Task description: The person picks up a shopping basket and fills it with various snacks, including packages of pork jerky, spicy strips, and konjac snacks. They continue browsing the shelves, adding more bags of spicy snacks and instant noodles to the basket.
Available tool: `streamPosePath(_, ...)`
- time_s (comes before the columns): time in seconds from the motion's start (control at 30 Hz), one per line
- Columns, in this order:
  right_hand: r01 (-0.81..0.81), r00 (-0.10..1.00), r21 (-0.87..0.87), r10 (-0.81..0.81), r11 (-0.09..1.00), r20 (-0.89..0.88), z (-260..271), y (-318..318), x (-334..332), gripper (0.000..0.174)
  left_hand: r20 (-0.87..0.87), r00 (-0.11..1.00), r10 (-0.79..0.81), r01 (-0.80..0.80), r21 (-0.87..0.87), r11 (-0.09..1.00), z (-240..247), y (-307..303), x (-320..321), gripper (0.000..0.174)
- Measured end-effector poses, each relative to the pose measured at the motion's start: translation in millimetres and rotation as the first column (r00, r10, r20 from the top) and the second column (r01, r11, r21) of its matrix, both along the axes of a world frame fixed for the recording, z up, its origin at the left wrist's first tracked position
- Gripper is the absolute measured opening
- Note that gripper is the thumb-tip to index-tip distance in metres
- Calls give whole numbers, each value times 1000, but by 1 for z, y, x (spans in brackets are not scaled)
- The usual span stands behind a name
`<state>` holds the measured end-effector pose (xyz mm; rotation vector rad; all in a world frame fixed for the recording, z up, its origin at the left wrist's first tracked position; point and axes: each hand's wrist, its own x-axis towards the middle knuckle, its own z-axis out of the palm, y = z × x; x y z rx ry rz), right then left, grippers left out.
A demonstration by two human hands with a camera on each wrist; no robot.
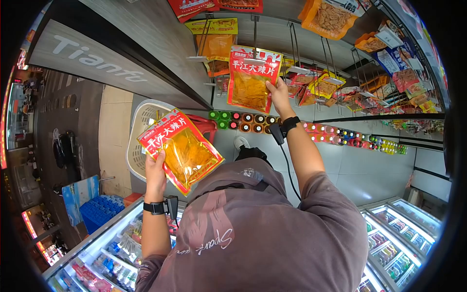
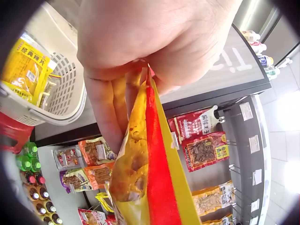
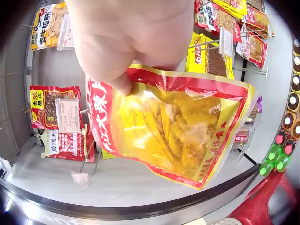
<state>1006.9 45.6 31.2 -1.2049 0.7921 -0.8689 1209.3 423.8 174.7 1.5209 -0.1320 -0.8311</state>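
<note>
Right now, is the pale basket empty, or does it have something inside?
Not empty: the left wrist view shows a yellow packet inside the basket. How full, I cannot tell.

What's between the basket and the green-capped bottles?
A red plastic stool, partly visible, lies between the basket and the green-capped bottles in the left wrist view.

Basket (image 1: 131, 141) partly behind left packet (image 1: 188, 152)

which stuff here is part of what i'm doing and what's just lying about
Part of the job:
red-and-yellow packet in your left hand
matching packet in your right hand
probably the pale basket, which has a yellow packet in it

Just lying about:
rows of bottles
blue crate
</note>
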Motion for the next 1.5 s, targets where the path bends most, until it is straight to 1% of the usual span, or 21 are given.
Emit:
streamPosePath(0.07,35,999,66,-34,997,-12,1,-6,5,23,1,1000,9,-9,-2,1000,-1,-3,-1,27)
streamPosePath(0.3,136,990,1,-136,991,-22,-28,-57,33,26,1,999,54,-54,19,998,-1,-5,-6,31)
streamPosePath(0.4,255,947,-123,-273,959,-170,-30,-82,51,25,10,994,109,-109,34,993,-4,-1,-8,30)
streamPosePath(0.57,307,918,-257,-356,916,-173,-64,-129,75,22,9,990,139,-139,56,989,-5,6,-11,29)
streamPosePath(0.63,330,829,-338,-442,881,-342,-57,-133,79,28,27,985,173,-175,79,981,-1,6,-14,29)
streamPosePath(0.77,362,808,-329,-470,872,-356,-59,-144,86,30,20,976,218,-219,105,970,0,9,-19,29)
streamPosePath(0.8,283,746,-383,-453,879,-489,-73,-155,83,38,23,972,232,-233,112,966,-2,11,-19,29)
streamPosePath(0.83,280,748,-379,-448,882,-490,-76,-160,84,38,25,969,244,-245,118,962,-4,12,-20,29)
streamPosePath(0.9,181,668,-226,-288,957,-686,-81,-167,85,54,27,968,250,-251,112,961,-3,10,-21,28)
streamPosePath(0.93,182,668,-226,-289,957,-685,-92,-167,85,54,29,971,237,-239,111,965,0,8,-21,28)
streamPosePath(1.0,236,574,-513,-544,825,-611,-106,-158,85,63,33,975,220,-222,110,969,0,6,-19,28)
streamPosePath(1.03,239,573,-512,-546,825,-611,-107,-155,80,63,33,979,201,-203,112,973,-1,6,-17,29)
streamPosePath(1.1,170,726,-345,-355,923,-589,-104,-140,62,61,35,984,176,-179,113,977,-1,3,-14,29)
streamPosePath(1.2,78,760,-481,-364,873,-538,-87,-70,50,35,46,993,107,-110,75,991,0,-4,-11,29)
streamPosePath(1.23,-18,818,-334,-178,942,-547,-53,-34,48,27,44,994,97,-100,70,993,1,-6,-10,29)
streamPosePath(1.27,-185,871,-73,130,980,-475,-58,-14,43,22,20,999,49,-50,60,997,1,-13,-10,29)
streamPosePath(1.3,-343,898,85,353,936,-262,-39,14,39,22,-4,1000,-1,2,49,999,2,-20,-10,29)
streamPosePath(1.37,-605,769,272,637,748,-41,0,67,38,40,-7,996,-87,87,61,994,3,-32,-12,29)
streamPosePath(1.4,-700,674,317,739,640,-4,41,83,37,48,-4,990,-139,139,36,990,-2,-36,-12,29)
streamPosePath(1.43,-775,619,268,773,573,139,42,99,39,49,0,982,-189,189,9,982,-6,-40,-13,29)
streamPosePath(1.5,-732,681,220,693,644,237,65,128,47,52,6,968,-251,251,-1,968,-10,-51,-14,29)
